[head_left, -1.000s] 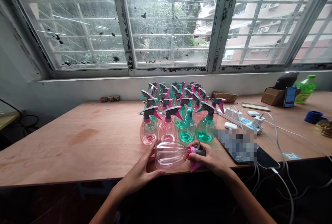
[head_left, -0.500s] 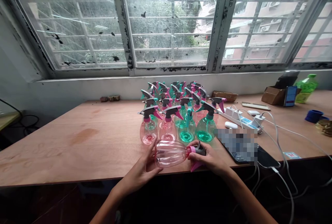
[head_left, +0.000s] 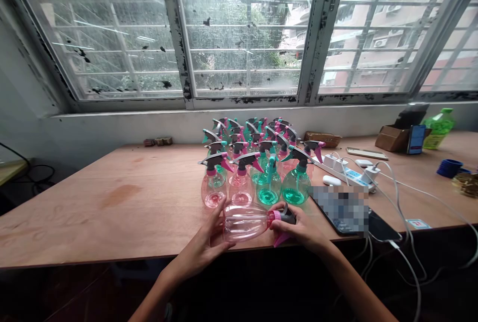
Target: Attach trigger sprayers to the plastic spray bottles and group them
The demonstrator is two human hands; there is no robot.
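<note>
A clear pink spray bottle [head_left: 246,222] lies sideways in my two hands above the table's front edge, its base to the left and its spray head to the right. My left hand [head_left: 209,237] is closed around the base end, thumb below and fingers above. Around the pink collar and grey spray head, my right hand [head_left: 295,227] grips with thumb and fingers; the pink trigger points down beneath it. Just beyond stand several upright spray bottles in rows, among them a pink bottle [head_left: 241,187] and a green bottle [head_left: 296,185].
On the wooden table [head_left: 112,202], a white power strip [head_left: 345,175] with cables lies to the right, near a dark phone [head_left: 383,225]. Farther back are a cardboard box [head_left: 390,138], a green bottle of liquid [head_left: 439,130] and blue rings [head_left: 449,167]. Windows rise behind.
</note>
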